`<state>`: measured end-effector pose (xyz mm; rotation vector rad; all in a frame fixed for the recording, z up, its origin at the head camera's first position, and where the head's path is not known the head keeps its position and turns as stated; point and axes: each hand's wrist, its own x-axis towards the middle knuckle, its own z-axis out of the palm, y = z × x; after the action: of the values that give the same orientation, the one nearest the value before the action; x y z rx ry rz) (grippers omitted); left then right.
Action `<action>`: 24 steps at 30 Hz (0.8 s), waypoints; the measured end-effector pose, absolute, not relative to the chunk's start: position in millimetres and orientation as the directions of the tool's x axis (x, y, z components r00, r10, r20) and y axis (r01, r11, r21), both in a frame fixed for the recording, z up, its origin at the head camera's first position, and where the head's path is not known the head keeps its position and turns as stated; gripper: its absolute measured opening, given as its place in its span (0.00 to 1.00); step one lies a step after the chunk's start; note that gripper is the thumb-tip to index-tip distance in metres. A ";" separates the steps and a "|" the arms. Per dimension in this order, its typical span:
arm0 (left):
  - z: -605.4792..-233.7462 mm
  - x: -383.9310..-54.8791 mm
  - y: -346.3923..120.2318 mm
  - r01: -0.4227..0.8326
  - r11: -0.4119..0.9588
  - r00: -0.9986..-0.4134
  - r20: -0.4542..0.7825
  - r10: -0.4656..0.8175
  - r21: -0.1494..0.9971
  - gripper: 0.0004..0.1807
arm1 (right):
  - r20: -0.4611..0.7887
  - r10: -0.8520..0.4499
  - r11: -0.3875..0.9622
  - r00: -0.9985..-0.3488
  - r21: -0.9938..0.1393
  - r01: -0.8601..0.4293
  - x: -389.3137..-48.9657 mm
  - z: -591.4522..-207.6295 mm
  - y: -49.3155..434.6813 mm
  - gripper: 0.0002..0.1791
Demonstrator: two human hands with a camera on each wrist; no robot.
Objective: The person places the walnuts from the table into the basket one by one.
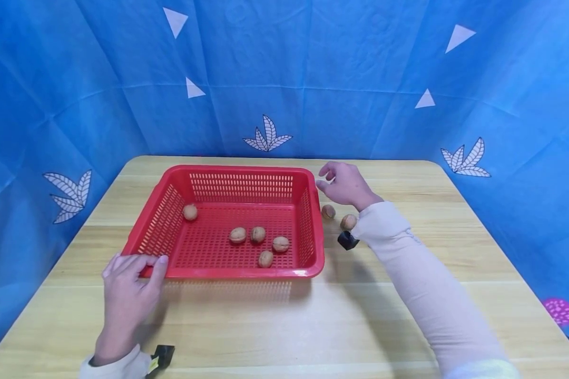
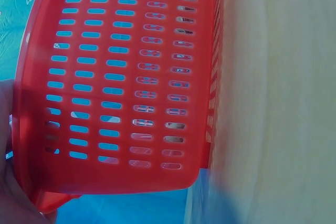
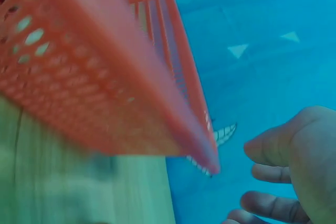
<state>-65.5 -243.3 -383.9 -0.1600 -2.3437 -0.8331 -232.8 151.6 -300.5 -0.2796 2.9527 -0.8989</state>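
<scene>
Head view: our left hand (image 1: pixel 130 292) clamps the basket (image 1: pixel 237 273), seemingly steadying it; our right hand (image 1: pixel 345 184), fingers apart, would need lowering to pinch a walnut (image 1: pixel 329 211).

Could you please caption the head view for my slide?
Left hand grips a red plastic basket holding five round brown walnuts.

Right hand (image 3: pixel 310 153) loosely bent, near red basket (image 3: pixel 118 114) at its left. Blue cloth (image 3: pixel 262 82) behind hand; worktop (image 3: pixel 142 184) lower left.
</scene>
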 end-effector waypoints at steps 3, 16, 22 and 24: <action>-383.5 -65.2 -243.3 0.309 0.793 -0.790 0.606 -0.094 0.525 0.10 | 0.005 -0.181 0.825 -0.984 -0.543 -0.154 -231.7 -305.7 161.8 0.17; -382.1 -64.3 -242.8 0.301 0.796 -0.792 0.602 -0.098 0.525 0.10 | -0.048 -0.183 0.838 -0.982 -0.529 -0.130 -227.3 -331.5 196.5 0.19; -382.1 -64.4 -243.1 0.300 0.797 -0.792 0.602 -0.098 0.524 0.12 | -0.091 -0.200 0.857 -0.976 -0.499 -0.129 -223.9 -344.1 206.3 0.20; -382.1 -64.6 -243.0 0.302 0.796 -0.792 0.603 -0.097 0.525 0.11 | -0.115 -0.220 0.871 -0.969 -0.469 -0.142 -223.4 -349.7 209.8 0.20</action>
<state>-64.6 -243.0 -382.1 -0.1516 -2.3498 -0.8269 -223.4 209.8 -349.7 -0.2810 2.8784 -0.7033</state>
